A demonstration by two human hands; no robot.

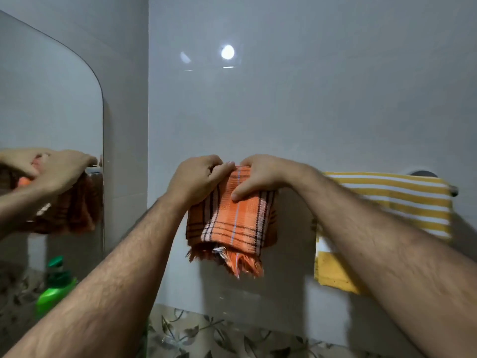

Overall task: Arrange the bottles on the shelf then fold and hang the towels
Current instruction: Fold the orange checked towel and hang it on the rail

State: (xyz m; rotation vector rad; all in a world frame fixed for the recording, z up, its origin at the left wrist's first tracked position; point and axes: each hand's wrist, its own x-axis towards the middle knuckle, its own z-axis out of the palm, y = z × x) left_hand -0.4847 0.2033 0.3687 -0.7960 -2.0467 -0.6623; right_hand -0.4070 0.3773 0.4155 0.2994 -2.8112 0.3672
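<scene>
Two towels are on the towel rail point(453, 190) by now, so the hanging step looks close to finished. Yellow striped towel point(402, 202) is draped over the rail's right end, near the wall mount, partly behind the right forearm. Orange plaid towel point(232, 218) hangs folded toward the rail's left end, fringe at the bottom. Left hand point(198, 179) has fingers curled over the towel's top left fold, gripping it. Right hand point(260, 177) has fingers curled over the top with the thumb pressed on the front face. Likely just evening out the drape. Green bottle point(55, 288) shows at the lower left by the mirror point(51, 99); shelf is not in view, so bottle arranging cannot be judged.
</scene>
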